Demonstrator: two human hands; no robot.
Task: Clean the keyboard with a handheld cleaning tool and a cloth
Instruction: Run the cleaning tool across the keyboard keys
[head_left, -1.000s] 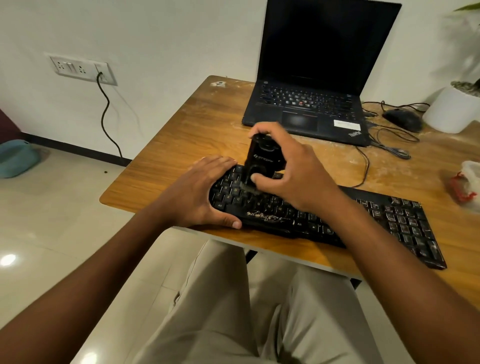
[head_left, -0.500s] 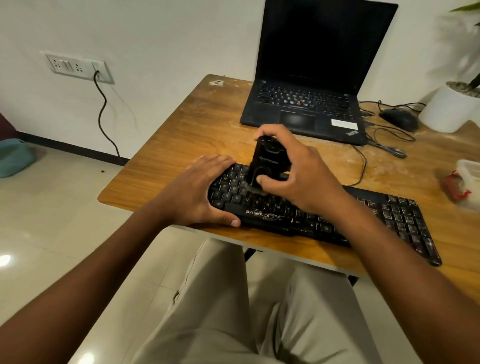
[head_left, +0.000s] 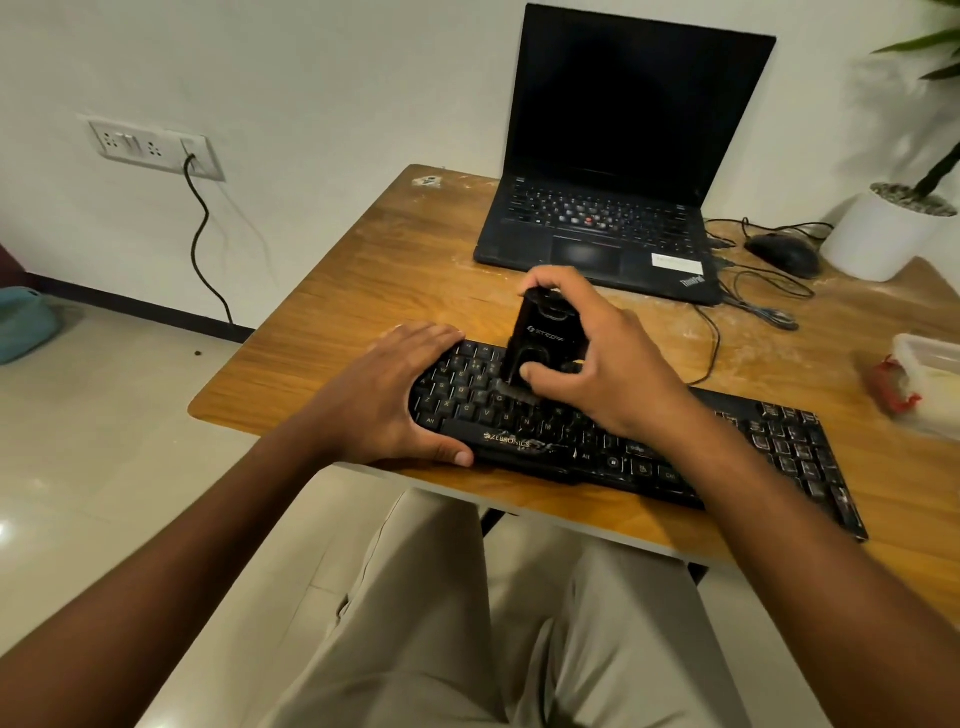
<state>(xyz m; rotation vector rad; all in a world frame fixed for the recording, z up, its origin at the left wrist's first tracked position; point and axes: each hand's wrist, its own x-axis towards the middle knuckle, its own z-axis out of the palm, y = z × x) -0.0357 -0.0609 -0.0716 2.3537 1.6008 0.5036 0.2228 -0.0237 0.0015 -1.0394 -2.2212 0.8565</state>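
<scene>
From the head camera, the black keyboard (head_left: 649, 447) lies along the near edge of the wooden desk (head_left: 363, 291), slanting away to the right. The left hand (head_left: 384, 395) rests over its left end, fingers fairly straight across the top edge and thumb pressed against the front rim — bracing it rather than gripping. The right hand (head_left: 597, 364) is wrapped round a black handheld cleaning tool (head_left: 540, 338), held upright with its lower end on the keys left of centre. This looks like the tool pass, with the left portion being worked — the right keys and number pad probably remain. Next, the tool likely needs sliding rightward along the rows, nozzle kept on the keys, while the left hand steadies the board. No cloth is clearly visible.
</scene>
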